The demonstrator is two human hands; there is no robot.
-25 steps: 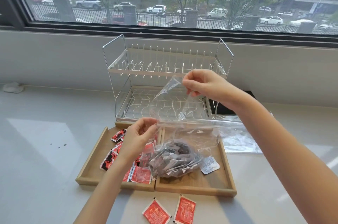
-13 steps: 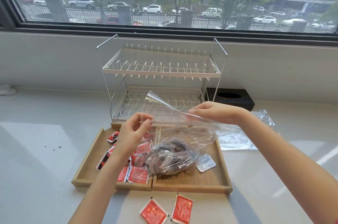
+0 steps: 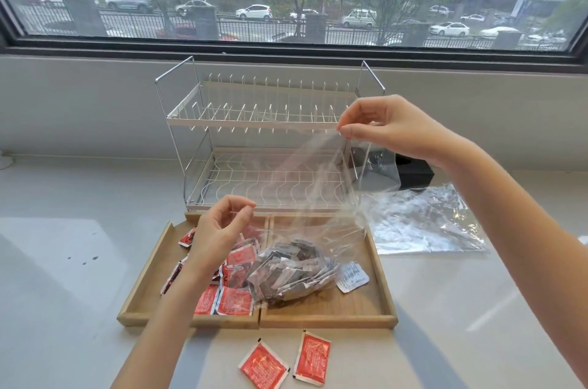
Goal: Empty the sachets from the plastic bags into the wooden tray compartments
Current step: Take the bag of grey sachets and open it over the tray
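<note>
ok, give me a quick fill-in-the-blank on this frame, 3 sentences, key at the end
1. Both hands, left and right, pinch the clear ____.
2. The dark sachets inside it rest in the tray's ____ compartment.
3. ____ red sachets lie on the counter in front of the tray.

Missing: bag; right; Two
</note>
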